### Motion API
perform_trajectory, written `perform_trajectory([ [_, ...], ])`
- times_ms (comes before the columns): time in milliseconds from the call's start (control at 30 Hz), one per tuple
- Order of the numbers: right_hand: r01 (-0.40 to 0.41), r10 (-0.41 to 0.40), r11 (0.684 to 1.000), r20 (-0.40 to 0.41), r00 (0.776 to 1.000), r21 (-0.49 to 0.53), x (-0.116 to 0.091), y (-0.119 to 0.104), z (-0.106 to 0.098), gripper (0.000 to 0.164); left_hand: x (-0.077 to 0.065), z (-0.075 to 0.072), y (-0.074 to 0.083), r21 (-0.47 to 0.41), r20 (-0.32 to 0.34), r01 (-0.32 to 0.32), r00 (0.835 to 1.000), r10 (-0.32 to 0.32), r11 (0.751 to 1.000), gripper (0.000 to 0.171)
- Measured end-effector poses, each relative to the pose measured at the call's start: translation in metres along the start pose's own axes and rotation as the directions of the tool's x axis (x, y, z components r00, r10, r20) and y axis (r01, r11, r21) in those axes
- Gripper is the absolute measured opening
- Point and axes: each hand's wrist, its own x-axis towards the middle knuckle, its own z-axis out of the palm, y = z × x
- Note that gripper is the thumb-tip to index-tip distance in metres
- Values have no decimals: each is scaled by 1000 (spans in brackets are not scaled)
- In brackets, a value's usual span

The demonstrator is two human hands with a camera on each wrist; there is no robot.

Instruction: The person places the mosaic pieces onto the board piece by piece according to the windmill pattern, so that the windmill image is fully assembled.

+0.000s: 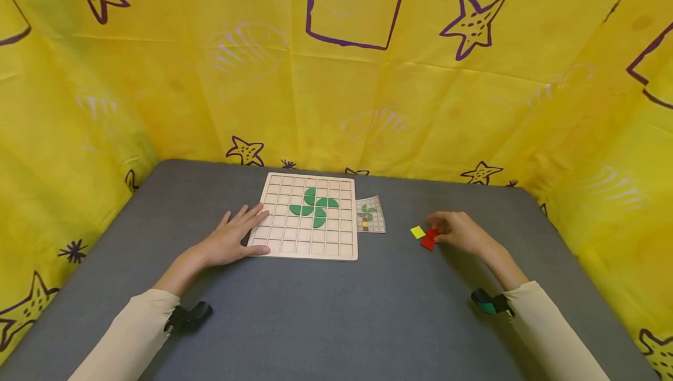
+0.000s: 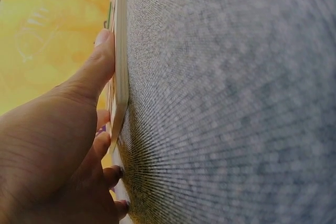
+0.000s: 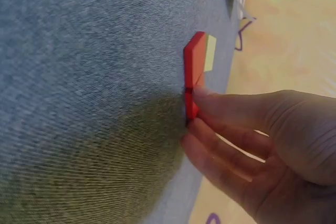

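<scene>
My left hand (image 1: 231,238) rests on the left edge of a wooden grid board (image 1: 281,241), fingers spread and thumb on the near left corner. Several green quarter-circle tiles (image 1: 318,212) form a pinwheel on the board. In the left wrist view the thumb lies along the board's edge (image 2: 122,51). Farther right, my right hand (image 1: 460,232) pinches a red square tile (image 3: 190,107) between thumb and fingers, low over the table. Against that tile lies another red tile (image 1: 427,243), with a yellow square tile (image 1: 417,232) just to its left.
A printed pattern card (image 1: 374,223) lies against the board's right side, showing a green pinwheel with small squares under it. The grey table (image 1: 336,322) is backed by a yellow cloth (image 1: 326,94) with starfish and fish drawings. Each wrist wears a dark camera strap.
</scene>
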Motion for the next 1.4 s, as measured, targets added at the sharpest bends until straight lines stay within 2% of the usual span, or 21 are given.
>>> perform_trajectory([
  [300,-9,9,1000,-14,1000,4,-3,3,1,33,-1,0,2,-4,-2,-8,1000,8,1000,90],
  [567,-8,10,1000,-112,994,19,-6,4,4,24,0,0,3,-4,-7,-13,1000,13,1000,90],
  [733,6,0,999,-141,990,39,-6,1,3,24,0,-1,2,-1,4,1,1000,-1,1000,91],
  [1100,27,-23,999,-121,992,34,3,-10,-3,24,1,-1,1,0,6,-4,1000,4,1000,92],
  [1400,61,-57,998,-105,993,31,20,-26,-2,25,0,-2,0,3,4,-2,1000,2,1000,92],
])
